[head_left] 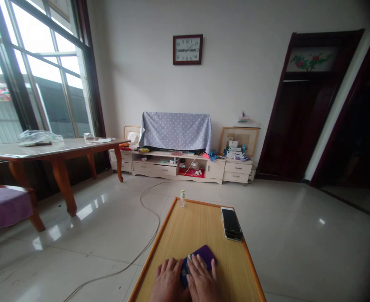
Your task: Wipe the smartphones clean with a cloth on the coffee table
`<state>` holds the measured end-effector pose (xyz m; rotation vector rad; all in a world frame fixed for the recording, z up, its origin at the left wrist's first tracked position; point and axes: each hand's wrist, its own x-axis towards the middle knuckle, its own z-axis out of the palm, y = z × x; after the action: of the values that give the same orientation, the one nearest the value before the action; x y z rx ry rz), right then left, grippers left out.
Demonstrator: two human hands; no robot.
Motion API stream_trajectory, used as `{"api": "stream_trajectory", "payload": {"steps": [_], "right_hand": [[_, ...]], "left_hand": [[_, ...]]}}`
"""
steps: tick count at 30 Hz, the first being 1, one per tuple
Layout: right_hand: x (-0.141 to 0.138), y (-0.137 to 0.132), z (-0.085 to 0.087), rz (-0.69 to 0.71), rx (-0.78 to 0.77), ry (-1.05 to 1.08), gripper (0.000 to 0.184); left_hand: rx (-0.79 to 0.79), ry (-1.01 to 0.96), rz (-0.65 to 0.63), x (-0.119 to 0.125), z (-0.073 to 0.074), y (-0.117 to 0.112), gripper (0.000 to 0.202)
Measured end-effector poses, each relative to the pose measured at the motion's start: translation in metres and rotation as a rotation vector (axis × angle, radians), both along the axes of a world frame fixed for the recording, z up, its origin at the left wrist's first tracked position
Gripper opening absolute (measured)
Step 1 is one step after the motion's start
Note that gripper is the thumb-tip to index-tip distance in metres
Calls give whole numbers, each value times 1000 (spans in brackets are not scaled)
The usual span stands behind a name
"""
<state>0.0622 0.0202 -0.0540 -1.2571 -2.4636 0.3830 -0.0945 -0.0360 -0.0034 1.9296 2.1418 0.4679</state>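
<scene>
Pressing a purple pouch (203, 255) against the wooden counter (203, 222)

Keeping left hand (167, 279) and right hand (203, 280) flat and spread over it, near the counter's closest edge; seeming soft, light, easiest taken by its exposed far edge.

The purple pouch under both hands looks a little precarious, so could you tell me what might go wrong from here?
The phone lies close to the right edge of the wooden board, so a sideways slip of the pouch or the right hand could perhaps push it off onto the tiled floor. The pump bottle stands upright at the far edge, and might topple if the left hand or the board is bumped.
</scene>
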Motion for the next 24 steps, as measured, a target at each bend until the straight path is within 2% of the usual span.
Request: {"api": "stream_trajectory", "payload": {"steps": [2, 8, 10, 14, 16, 22, 24], "right_hand": [[7, 3, -2, 0, 7, 15, 45], [18, 19, -8, -240, 92, 12, 47], [17, 17, -9, -209, 80, 15, 46], [21, 9, -13, -23, 64, 55, 47], [27, 7, -14, -5, 59, 62, 46], [38, 15, -16, -276, 110, 57, 48], [39, 16, -19, -266, 125, 56, 48]], "left_hand": [[-13, 13, -3, 1, 0, 1, 54], [-42, 37, -1, 2, -2, 4, 64], [-41, 33, -14, 2, -3, 6, 64], [-61, 41, -18, 1, -5, 9, 64], [-64, 49, -19, 1, -5, 9, 65], [-84, 72, -15, 5, -2, 10, 69], [-111, 79, -9, 6, 0, 10, 69]]}}
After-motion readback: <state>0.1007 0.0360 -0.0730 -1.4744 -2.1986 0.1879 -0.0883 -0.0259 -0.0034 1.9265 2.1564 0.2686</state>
